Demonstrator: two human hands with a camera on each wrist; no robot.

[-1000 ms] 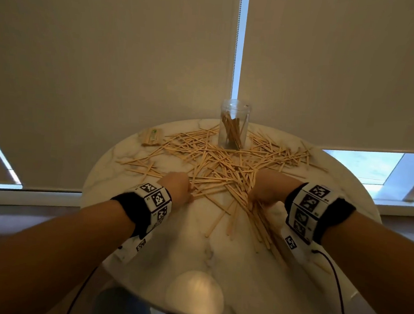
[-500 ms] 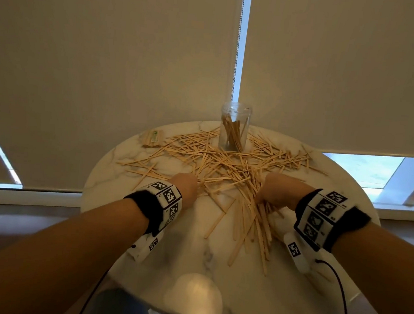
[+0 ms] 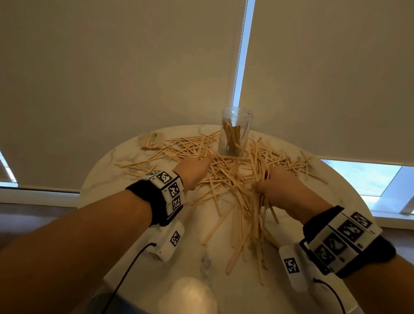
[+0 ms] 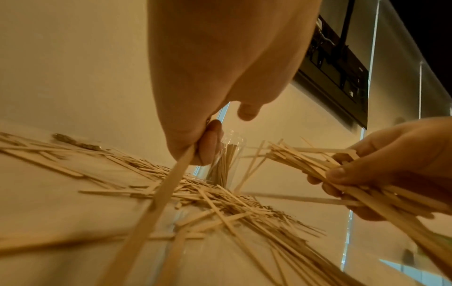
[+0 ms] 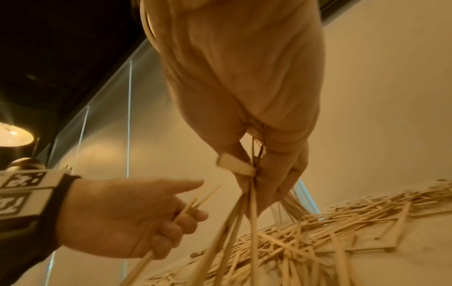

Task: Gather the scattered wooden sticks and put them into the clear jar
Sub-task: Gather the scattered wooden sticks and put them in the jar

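Observation:
Several thin wooden sticks (image 3: 227, 173) lie scattered across the round marble table (image 3: 105, 173). The clear jar (image 3: 235, 134) stands upright at the table's far side with several sticks inside; it also shows behind my fingers in the left wrist view as the jar (image 4: 228, 160). My left hand (image 3: 200, 165) hovers over the pile, just left of the jar, and grips a few sticks (image 4: 168, 185). My right hand (image 3: 264, 183) grips a thick bundle of sticks (image 5: 244, 209) that fans down toward the table; the left wrist view shows this bundle (image 4: 305, 164) lifted off the pile.
A small wrapped packet of sticks (image 3: 152, 140) lies at the table's back left. Closed roller blinds and a bead chain (image 3: 240, 48) rise right behind the jar. A lamp's bright reflection (image 3: 189, 301) sits on the near table edge, where few sticks lie.
Both hands have moved forward toward the jar. The right hand has closed round a bundle and raised it off the pile. The left hand has picked up a few sticks.

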